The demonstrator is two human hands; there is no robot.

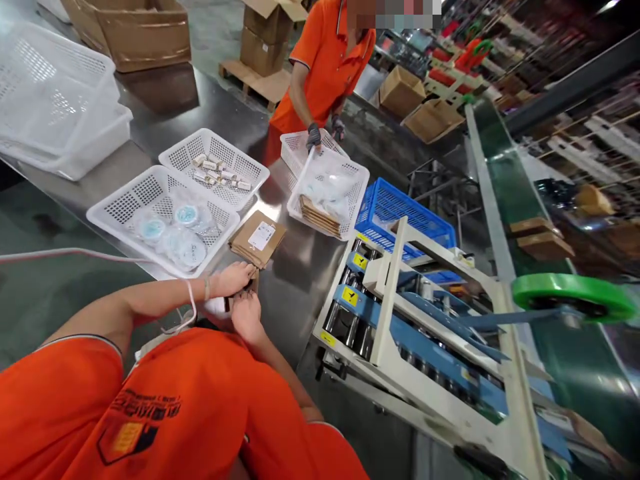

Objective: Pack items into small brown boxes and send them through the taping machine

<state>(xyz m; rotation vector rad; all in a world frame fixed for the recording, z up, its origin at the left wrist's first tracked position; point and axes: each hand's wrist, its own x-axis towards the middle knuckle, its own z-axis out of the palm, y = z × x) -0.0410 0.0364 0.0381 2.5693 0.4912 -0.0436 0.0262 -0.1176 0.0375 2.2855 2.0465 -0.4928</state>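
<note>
An orange shirt point(195, 400) fills the foreground nearest my remote viewpoint. At right stands a roller machine point(425, 333), beside a steel table point(295, 287). Across the table, a co-worker point(320, 73) in orange and grey gloves grips a white basket point(361, 190) of bagged items and flat brown packets. Nearer me, one basket point(120, 208) holds clear bags with pale blue discs; another point(167, 157) holds small white-and-tan pieces. Just beyond my hands lies a stack of brown cardboard packets point(277, 241), topped by a white label. Between my left hand point(231, 279) and right hand point(247, 315), a small brown carton point(254, 285) is held close, fingers curled narrowly at its edges, its underside hidden.
</note>
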